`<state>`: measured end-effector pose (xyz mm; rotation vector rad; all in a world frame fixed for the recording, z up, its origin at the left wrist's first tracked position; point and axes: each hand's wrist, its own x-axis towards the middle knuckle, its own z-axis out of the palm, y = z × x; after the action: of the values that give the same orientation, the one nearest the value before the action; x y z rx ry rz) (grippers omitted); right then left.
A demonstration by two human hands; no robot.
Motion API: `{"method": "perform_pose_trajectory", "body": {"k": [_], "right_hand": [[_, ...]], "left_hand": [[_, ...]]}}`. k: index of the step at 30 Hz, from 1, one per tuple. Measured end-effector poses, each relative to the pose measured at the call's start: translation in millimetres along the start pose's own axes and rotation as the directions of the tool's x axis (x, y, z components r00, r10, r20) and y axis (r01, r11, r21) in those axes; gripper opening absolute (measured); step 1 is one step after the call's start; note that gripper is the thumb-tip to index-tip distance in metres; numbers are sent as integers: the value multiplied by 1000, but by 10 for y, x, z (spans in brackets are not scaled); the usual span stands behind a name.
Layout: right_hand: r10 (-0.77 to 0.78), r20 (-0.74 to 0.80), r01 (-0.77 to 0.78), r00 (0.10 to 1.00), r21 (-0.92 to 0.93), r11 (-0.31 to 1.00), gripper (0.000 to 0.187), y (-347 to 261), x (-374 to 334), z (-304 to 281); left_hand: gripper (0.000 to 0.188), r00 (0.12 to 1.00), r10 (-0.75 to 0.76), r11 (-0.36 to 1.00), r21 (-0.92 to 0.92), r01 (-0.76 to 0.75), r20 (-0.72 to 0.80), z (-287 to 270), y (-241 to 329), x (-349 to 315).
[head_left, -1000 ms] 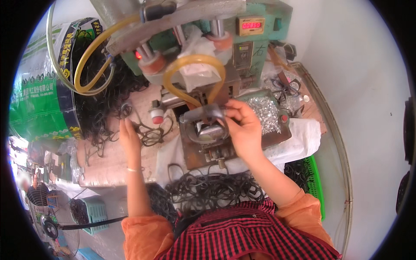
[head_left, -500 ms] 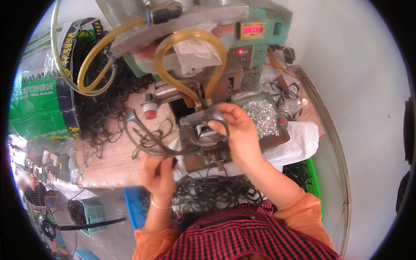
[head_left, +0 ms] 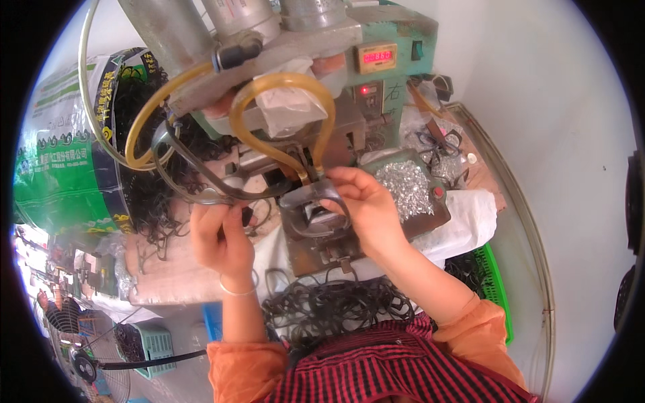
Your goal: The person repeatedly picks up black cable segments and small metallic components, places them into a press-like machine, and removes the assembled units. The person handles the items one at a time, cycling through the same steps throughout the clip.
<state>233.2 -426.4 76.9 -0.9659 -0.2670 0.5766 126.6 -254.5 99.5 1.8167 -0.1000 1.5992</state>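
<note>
A dark, glossy eyeglass frame (head_left: 232, 189) stretches between both my hands at the front of a green press. My left hand (head_left: 223, 238) pinches it from below, and one of its loops rises up and left toward the yellow hose. Something small and black shows beside the left thumb; I cannot make out what. My right hand (head_left: 366, 208) grips the other rim between thumb and fingers. That rim lies over the press's metal fixture (head_left: 316, 245), below the nozzle ends of a yellow hose loop (head_left: 285, 80). The fingers partly cover the contact point.
Right of the fixture, a tray (head_left: 440, 215) holds shiny small metal parts (head_left: 406, 188). A heap of black frames (head_left: 336, 302) lies near my lap. At left stands a green-and-white sack (head_left: 60, 171) with dark frames spilling out. A green basket (head_left: 496, 289) stands lower right, beside the wall.
My left hand has moved left and slightly up, lifting its side of the frame away from the fixture. The right hand keeps its grip at the fixture. The whole view has shifted slightly.
</note>
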Motion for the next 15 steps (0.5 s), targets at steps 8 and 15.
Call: {"method": "perform_pose_trajectory", "body": {"k": [8, 15], "right_hand": [[30, 249, -56, 968, 95, 994, 42, -359, -242, -86], [-397, -23, 214, 918, -813, 541, 24, -333, 100, -868]], "left_hand": [[11, 958, -32, 951, 303, -59, 285, -608, 51, -681], [19, 973, 195, 974, 95, -207, 120, -219, 751, -12]]}}
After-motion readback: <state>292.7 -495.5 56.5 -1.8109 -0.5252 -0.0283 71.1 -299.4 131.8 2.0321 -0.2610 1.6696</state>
